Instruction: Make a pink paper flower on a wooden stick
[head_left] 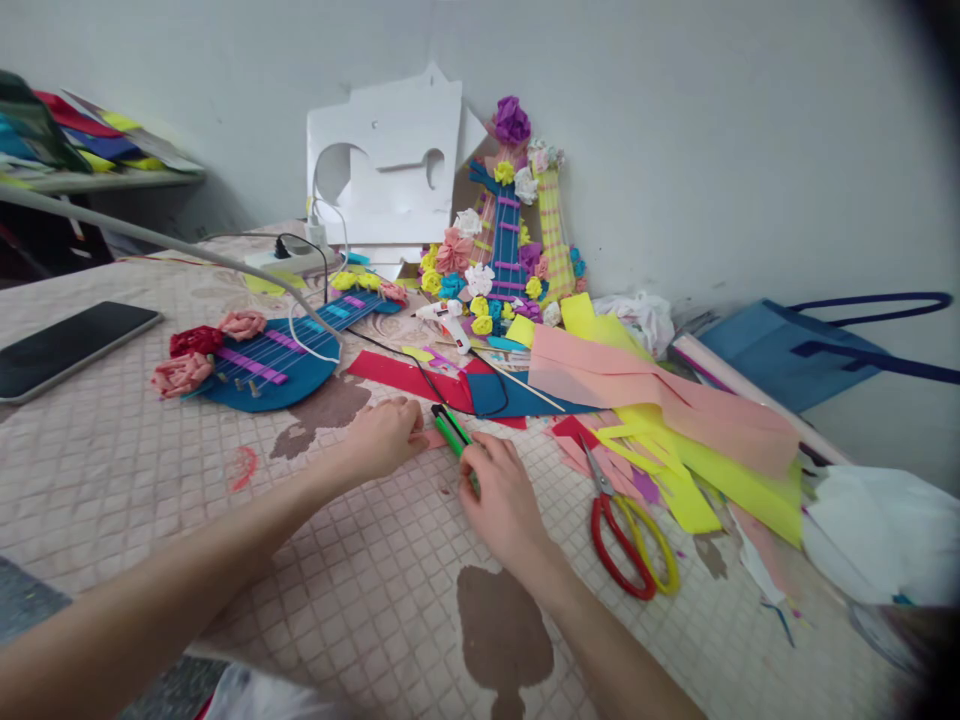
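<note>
My right hand [501, 497] is closed around a green and black utility knife [450, 427], its tip pointing up and left on the patterned table cover [150, 480]. My left hand [386, 435] rests just left of the knife tip, fingers curled and pressing a small pink paper piece [433, 438] flat on the cover. Red and blue paper sheets [420, 380] lie just beyond both hands.
Red and yellow scissors [630, 535] lie right of my right hand. Pink and yellow paper sheets [675, 410] spread to the right. A blue paper guitar [277, 360] with paper roses, a glue gun [448, 320], a phone [64, 345] and a flower-covered craft [506, 240] stand beyond.
</note>
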